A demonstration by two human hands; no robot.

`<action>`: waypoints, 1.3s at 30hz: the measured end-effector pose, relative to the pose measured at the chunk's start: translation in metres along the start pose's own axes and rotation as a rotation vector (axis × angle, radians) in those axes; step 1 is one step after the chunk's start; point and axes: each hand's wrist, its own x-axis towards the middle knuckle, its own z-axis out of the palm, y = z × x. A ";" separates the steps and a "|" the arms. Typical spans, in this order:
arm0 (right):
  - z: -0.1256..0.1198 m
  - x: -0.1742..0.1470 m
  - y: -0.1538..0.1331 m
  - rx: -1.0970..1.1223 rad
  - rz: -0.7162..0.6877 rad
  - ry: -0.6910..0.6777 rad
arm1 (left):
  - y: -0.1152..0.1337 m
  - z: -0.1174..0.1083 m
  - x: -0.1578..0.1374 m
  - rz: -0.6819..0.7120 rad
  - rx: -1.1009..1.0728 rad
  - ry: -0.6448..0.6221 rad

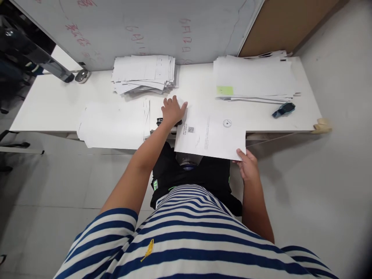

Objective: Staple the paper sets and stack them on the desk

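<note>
A white printed sheet of paper (pixel 216 141) with a QR code and a round stamp mark lies partly over the desk's front edge. My right hand (pixel 248 164) grips its near right corner, thumb on top. At the sheet's far left edge is my left hand (pixel 173 111), fingers apart and thumb stretched out; whether it touches the paper is hard to see. Beneath its wrist a black object (pixel 159 121) shows in part, too covered to name. To the left, a pile of papers (pixel 114 124) overhangs the desk edge.
On the white desk (pixel 197 83), a thick paper stack (pixel 142 69) stands at the back left. Another stack (pixel 252 75), with a green sticky note (pixel 224 90), is at the back right. A dark tool (pixel 283 110) lies in front of it. A whiteboard (pixel 157 27) rises behind.
</note>
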 end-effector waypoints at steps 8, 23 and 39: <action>0.045 -0.032 0.012 0.433 0.007 -0.072 | 0.002 -0.014 0.002 -0.051 -0.080 -0.026; 0.076 -0.022 -0.017 0.103 -0.154 -0.029 | -0.091 -0.033 -0.051 0.194 -0.157 0.329; 0.045 -0.024 -0.014 0.224 -0.252 0.139 | -0.071 -0.027 -0.058 -0.051 0.005 0.272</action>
